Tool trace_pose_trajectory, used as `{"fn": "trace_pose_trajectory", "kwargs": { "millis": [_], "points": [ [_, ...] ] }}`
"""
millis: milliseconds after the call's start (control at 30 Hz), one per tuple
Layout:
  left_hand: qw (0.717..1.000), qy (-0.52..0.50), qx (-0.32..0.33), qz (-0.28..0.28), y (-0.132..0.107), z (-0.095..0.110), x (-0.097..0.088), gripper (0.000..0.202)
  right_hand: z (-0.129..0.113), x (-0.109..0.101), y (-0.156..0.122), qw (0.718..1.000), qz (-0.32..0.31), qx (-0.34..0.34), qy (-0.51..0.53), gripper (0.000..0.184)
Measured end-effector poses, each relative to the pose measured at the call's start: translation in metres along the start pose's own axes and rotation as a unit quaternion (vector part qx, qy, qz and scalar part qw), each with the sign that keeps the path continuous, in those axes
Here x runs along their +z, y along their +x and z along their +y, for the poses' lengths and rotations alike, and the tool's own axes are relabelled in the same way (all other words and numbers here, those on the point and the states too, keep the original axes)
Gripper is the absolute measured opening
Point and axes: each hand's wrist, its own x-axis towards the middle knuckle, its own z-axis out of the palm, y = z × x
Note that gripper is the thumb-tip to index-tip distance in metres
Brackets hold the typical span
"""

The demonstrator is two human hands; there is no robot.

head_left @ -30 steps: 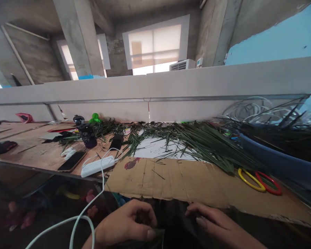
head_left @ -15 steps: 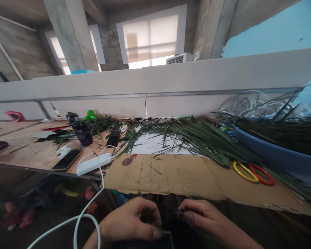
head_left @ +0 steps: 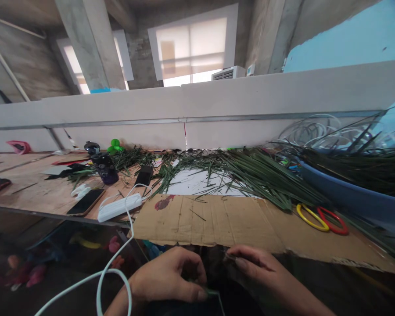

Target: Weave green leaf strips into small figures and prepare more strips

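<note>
My left hand (head_left: 169, 277) is below the front edge of the table, its fingers curled and its thumb pressed in. A narrow green leaf strip (head_left: 213, 292) sticks out past the thumb; the rest of it is hidden by the hand and the dark background. To its right, my right hand (head_left: 257, 264) is closed in a pinch, thumb against forefinger. Something small and thin pokes out at those fingertips, too blurred and dark to name. The two hands are apart, both just in front of a cardboard sheet (head_left: 213, 219).
Long green leaves (head_left: 263, 175) are heaped behind the cardboard. Scissors with yellow and red handles (head_left: 331, 220) lie right, beside a blue tub (head_left: 355, 188) of leaves. Left are a power strip (head_left: 120, 207) with a hanging white cable, a phone (head_left: 86, 202) and a dark bottle (head_left: 107, 169).
My right hand has risen slightly, and the thin thing at its fingertips has tilted upward. The left hand has shifted only a little, still pinching the leaf strip.
</note>
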Motion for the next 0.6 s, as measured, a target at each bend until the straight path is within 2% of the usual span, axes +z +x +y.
{"fn": "trace_pose_trajectory", "kwargs": {
  "millis": [100, 300, 533, 600],
  "points": [
    [1.000, 0.021, 0.010, 0.009, 0.004, 0.000, 0.003, 0.017, -0.001, 0.006, 0.004, 0.999, -0.021, -0.011, 0.032, 0.048],
    [0.987, 0.150, 0.030, 0.056, 0.010, 0.008, 0.010, 0.012, 0.013, 0.022, 0.015, 0.996, -0.057, 0.018, 0.066, 0.044],
    [0.980, 0.183, 0.055, 0.055, 0.012, 0.015, 0.011, 0.015, 0.025, 0.033, 0.019, 0.985, -0.061, 0.046, 0.153, 0.047],
    [0.977, 0.189, 0.060, 0.077, 0.008, 0.017, 0.009, 0.017, 0.025, 0.035, 0.019, 0.983, -0.055, 0.045, 0.172, 0.047]
  ]
}}
